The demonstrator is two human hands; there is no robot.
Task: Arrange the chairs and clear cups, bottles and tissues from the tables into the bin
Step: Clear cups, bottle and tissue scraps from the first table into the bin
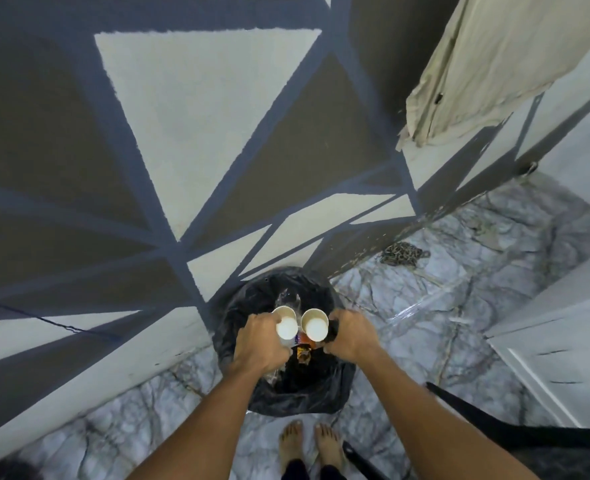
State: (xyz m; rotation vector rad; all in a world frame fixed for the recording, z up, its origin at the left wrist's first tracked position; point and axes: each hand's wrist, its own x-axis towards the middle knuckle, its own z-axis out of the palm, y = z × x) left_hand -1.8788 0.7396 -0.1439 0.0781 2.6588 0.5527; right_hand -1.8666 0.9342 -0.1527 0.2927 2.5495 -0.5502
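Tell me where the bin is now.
In the head view the bin stands low at centre, against the painted wall, below the cup in the left hand and the cup in the right hand.

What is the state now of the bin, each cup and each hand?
bin: open, black-lined, litter inside.
left cup: held over bin, not dropped.
right cup: held over bin, not dropped.
left hand: grips left cup.
right hand: grips right cup.
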